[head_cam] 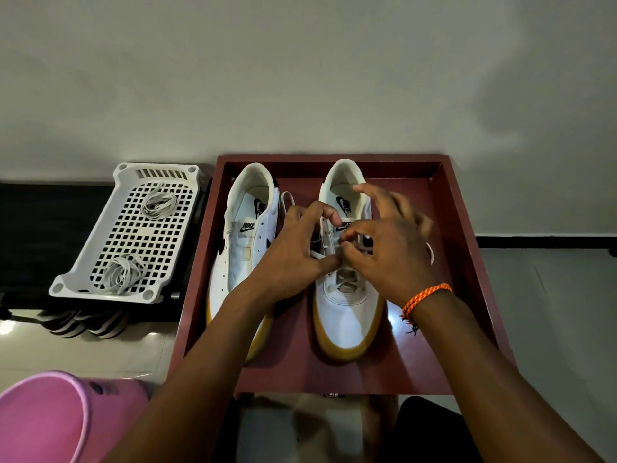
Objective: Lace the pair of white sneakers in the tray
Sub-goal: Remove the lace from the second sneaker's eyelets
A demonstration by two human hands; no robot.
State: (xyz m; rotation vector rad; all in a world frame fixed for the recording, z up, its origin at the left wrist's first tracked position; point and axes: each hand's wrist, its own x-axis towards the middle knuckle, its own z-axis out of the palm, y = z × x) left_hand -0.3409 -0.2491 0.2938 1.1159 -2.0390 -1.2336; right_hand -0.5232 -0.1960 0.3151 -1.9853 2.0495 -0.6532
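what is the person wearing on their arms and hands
Both forearms are bare, with no sleeves in view. The right hand has an orange braided cord bracelet at the wrist, with a short dark frayed end hanging from it. The left hand shows no bracelet, ring or glove.

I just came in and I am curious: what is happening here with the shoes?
A person is lacing the right sneaker in the red tray. Both hands, left hand and right hand, pinch the white lace halfway up its eyelets. The left sneaker has no lace yet. Two spare laces lie in the white basket.
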